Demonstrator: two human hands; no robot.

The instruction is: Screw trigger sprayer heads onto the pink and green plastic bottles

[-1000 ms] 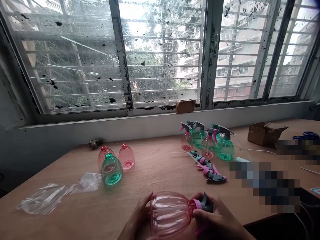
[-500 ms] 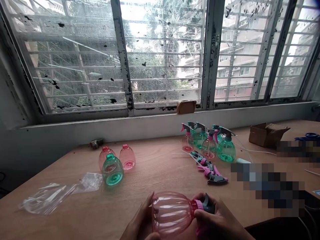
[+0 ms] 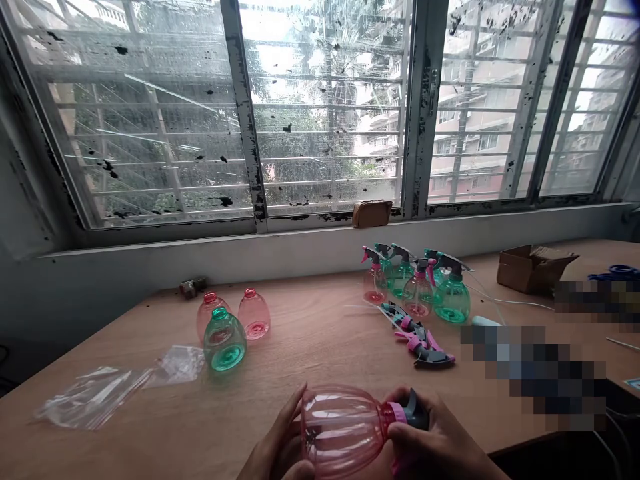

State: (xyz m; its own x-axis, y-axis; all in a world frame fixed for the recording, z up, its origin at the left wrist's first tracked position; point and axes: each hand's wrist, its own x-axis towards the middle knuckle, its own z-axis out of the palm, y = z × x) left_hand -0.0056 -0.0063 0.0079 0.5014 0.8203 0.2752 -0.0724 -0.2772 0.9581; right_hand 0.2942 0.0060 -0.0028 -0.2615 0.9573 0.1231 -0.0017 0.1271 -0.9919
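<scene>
Holding pink bottle (image 3: 343, 427) sideways, cupping base (image 3: 311, 433) with left hand (image 3: 280, 437), gripping sprayer (image 3: 416, 415) with right hand (image 3: 433, 440), near side of loose spray heads (image 3: 417, 343). Could cross-thread if twisted crooked, or slip if squeezed too lightly tbh.

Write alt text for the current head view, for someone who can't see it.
A pink bottle is held sideways, left hand at its base, right hand at its sprayer. On the table beyond, three headless bottles stand left; loose sprayers and assembled bottles sit right, below a window.
</scene>
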